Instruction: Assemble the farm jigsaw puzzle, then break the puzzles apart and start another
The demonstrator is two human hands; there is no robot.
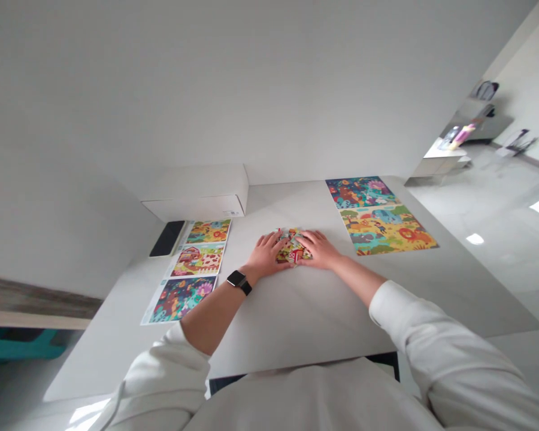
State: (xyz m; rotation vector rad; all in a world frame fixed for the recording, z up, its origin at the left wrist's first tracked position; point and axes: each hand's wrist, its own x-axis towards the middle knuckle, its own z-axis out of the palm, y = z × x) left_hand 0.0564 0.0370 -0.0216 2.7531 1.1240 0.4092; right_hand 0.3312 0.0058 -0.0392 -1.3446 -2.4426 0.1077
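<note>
A small heap of colourful jigsaw puzzle pieces (293, 246) lies on the white table (305, 317), and both hands rest around it. From the left side, my left hand (268, 254) touches the heap with its fingers stretched over the edge; a black watch is on that wrist. Opposite it, my right hand (318, 249) lies with spread fingers on the right side of the heap. One piece near the front shows a red barn. The fingers partly cover the pieces at both sides.
Two assembled-looking animal pictures (386, 229) lie at the right. A sheet with three printed pictures (197, 259) lies at the left, beside a dark phone (167, 238). Behind that stands a white box (197, 191) against the wall. The table's right edge borders a shiny floor.
</note>
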